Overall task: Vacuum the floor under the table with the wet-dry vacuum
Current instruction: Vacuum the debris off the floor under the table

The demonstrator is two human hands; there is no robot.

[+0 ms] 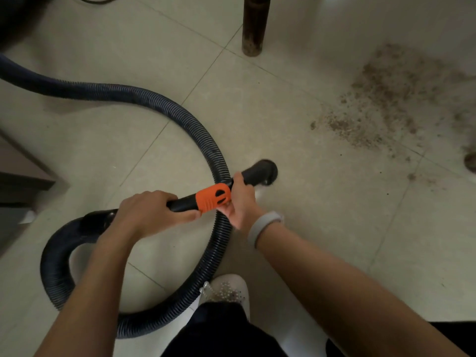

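Covering pale tiled floor [296, 228]: dirt [381, 106].

Both hands, left hand [152, 212] and right hand [240, 200], gripped the black orange-collared vacuum nozzle [224, 190] mid-frame; brown dirt scatter [381, 104] lay upper right.

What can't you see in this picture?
Head view only:
- The vacuum itself: the hose runs off the left edge.
- The table top: only one leg shows, cut by the top edge.
- The nozzle mouth: blurred.
- The handle under both hands, left and right.
- The dirt patch: cut off right.
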